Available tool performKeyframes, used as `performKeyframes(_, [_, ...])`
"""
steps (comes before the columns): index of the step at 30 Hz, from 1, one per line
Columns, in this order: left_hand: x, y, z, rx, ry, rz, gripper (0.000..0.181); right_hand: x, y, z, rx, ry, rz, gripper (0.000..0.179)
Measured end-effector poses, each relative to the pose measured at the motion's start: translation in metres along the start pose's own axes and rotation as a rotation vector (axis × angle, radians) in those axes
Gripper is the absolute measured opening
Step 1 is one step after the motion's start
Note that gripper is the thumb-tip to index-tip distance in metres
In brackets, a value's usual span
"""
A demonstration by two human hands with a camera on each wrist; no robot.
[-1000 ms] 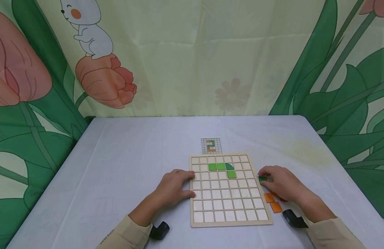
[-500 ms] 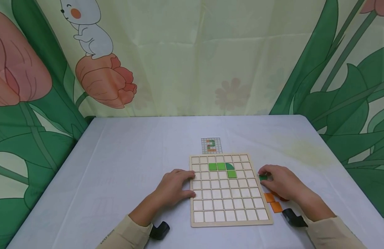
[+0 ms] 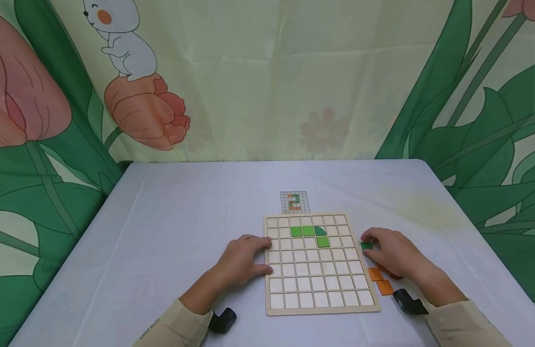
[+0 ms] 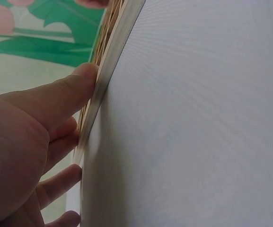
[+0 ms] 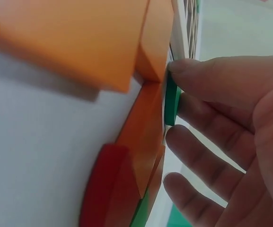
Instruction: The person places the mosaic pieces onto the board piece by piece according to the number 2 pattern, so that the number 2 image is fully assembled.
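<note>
A wooden grid board [image 3: 323, 312] lies in the middle of the table. Several light green square tiles [image 3: 308, 231] and a dark green quarter-round tile [image 3: 319, 231] fill cells near its top. My left hand [image 3: 240, 260] rests along the board's left edge, with thumb and fingertips touching the frame, as the left wrist view also shows. Just off the right edge, my right hand [image 3: 395, 250] pinches a dark green tile [image 3: 366, 246] between thumb and index finger. In the right wrist view this green tile [image 5: 171, 103] stands low, close to the table, its other fingers loosely bent.
Orange square tiles [image 3: 384, 287] lie by the board's lower right side. The right wrist view shows a red tile [image 5: 109, 189] among them, mostly hidden under my hand in the head view. Behind the board lies a small pattern card [image 3: 294, 202] with a coloured figure on a grid.
Both hands stay almost where they were. Slightly more of the dark green tile shows between my right thumb and finger.
</note>
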State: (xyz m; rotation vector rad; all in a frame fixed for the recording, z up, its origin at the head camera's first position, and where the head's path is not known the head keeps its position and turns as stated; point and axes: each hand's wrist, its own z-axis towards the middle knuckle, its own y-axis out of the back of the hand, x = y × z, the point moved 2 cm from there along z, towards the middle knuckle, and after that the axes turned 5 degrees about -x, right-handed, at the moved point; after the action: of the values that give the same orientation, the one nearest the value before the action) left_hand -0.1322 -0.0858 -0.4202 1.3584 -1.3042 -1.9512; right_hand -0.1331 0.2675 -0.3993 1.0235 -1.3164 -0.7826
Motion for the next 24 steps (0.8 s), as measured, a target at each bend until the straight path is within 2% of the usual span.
performKeyframes(12, [0.000,0.000,0.000,0.003,0.013,0.002,0.060,0.003,0.005,0.003,-0.036,0.008,0.012,0.029])
performKeyframes(24, [0.000,0.000,0.001,0.004,0.003,-0.007,0.058,0.027,0.005,0.003,-0.058,0.097,0.084,0.022])
